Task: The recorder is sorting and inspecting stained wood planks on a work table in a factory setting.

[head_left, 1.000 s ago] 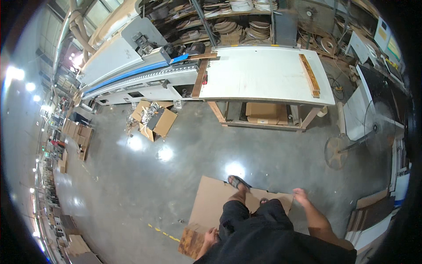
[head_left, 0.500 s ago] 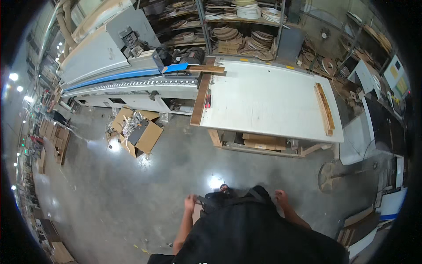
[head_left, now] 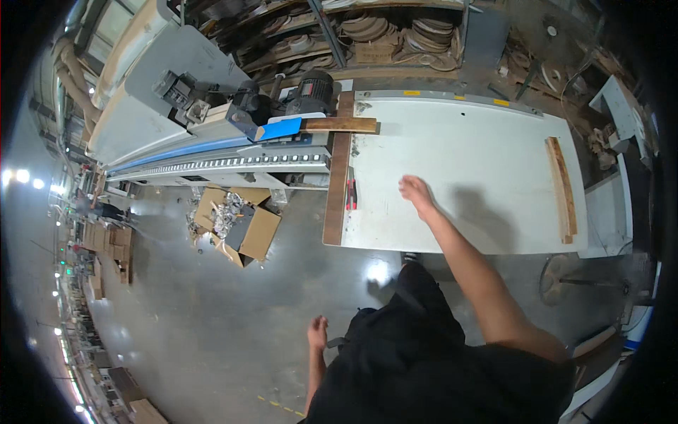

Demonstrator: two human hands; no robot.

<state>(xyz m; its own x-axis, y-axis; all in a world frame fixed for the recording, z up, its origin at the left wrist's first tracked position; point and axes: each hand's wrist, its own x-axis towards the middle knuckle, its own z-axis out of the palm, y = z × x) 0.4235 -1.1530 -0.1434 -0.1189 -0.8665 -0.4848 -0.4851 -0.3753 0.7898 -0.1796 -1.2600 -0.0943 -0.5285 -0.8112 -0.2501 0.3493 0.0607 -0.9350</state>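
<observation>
Above the white tabletop (head_left: 424, 222), my right hand (head_left: 415, 192) reaches forward with nothing in it, its fingers loosely bent and a little apart. Closest to it is a tool with red-and-black handles (head_left: 351, 191), lying at the table's left edge. My left hand (head_left: 318, 331) hangs low over the floor at my side, empty, with fingers slightly curled. A brown wood strip (head_left: 342, 124) juts from the end of the machine, next to a blue piece (head_left: 280, 129), over the table's far left corner. Wooden strips (head_left: 561, 189) lie along the table's right side.
A long edge-banding type machine (head_left: 233, 159) adjoins the table on the left. On the floor before it stands an open cardboard box (head_left: 259, 234) full of scraps. Shelves with coiled bands (head_left: 431, 39) line the back. A round-based stand (head_left: 556, 279) is near the table's right front corner.
I have moved closer to the table. My right hand has risen from beside my body to over the tabletop, while my left hand stays low at my side.
</observation>
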